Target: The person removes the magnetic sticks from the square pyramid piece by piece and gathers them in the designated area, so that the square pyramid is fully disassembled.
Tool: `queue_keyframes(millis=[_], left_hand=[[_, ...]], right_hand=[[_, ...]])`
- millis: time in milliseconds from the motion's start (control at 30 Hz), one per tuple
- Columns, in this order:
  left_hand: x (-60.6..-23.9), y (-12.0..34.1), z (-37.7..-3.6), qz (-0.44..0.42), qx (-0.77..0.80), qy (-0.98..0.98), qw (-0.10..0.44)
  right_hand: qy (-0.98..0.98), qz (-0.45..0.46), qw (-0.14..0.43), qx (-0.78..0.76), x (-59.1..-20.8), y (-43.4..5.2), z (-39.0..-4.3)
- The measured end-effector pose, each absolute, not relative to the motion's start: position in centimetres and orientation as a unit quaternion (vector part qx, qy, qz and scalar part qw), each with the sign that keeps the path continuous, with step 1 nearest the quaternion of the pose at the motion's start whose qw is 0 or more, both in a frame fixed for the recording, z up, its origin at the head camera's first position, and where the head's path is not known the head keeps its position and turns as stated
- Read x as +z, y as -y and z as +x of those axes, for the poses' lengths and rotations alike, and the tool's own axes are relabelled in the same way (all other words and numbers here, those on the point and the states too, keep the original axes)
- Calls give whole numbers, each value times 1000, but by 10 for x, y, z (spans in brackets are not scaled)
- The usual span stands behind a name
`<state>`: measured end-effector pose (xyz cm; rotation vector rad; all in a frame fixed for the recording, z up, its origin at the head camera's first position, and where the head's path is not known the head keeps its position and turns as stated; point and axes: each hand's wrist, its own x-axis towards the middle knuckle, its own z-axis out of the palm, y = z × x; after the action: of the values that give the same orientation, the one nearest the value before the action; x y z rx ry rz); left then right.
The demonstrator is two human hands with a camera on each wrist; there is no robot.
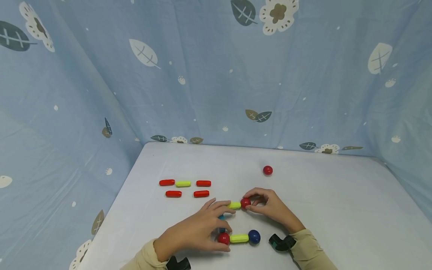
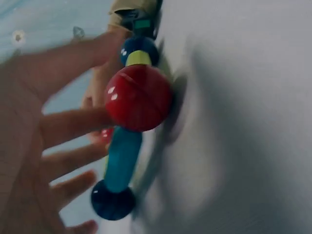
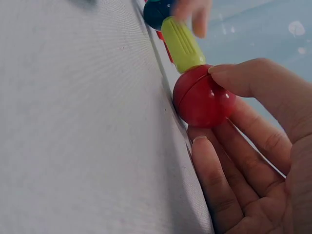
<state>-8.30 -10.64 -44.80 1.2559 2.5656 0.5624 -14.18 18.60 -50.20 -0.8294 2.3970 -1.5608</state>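
Observation:
My right hand (image 1: 270,205) pinches a red ball (image 3: 202,96) between thumb and fingertips. That ball sits on the end of a yellow-green rod (image 3: 183,45), whose other end meets a dark blue ball (image 3: 157,13). My left hand (image 1: 199,228) spreads its fingers over the left side of the joined pieces, motion-blurred in its wrist view. Beside its thumb and index finger is a second red ball (image 2: 139,97), linked by a blue rod (image 2: 124,158) to the dark blue ball. From this red ball another yellow-green rod (image 1: 239,238) runs right to another dark blue ball (image 1: 254,237).
Several loose rods lie at the back left of the white table: red ones (image 1: 173,194) and a yellow-green one (image 1: 183,184). A loose red ball (image 1: 267,170) rests farther back. Patterned blue cloth (image 1: 216,75) hangs behind the table and at its sides.

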Motion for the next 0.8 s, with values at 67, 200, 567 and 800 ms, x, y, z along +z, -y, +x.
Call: queue_keyframes(millis=[67, 200, 567, 800], left_hand=[[-451, 106, -84, 400, 205, -886, 114], [-458, 107, -87, 342, 208, -910, 111], [-464, 107, -93, 342, 200, -913, 97], [-465, 106, -93, 350, 188, -913, 88]], right_hand=[[-804, -284, 76, -518, -502, -186, -142], [-809, -286, 76, -508, -502, -186, -142], [-811, -280, 102, -503, -501, -186, -143], [-809, -291, 98, -501, -501, -187, -143]])
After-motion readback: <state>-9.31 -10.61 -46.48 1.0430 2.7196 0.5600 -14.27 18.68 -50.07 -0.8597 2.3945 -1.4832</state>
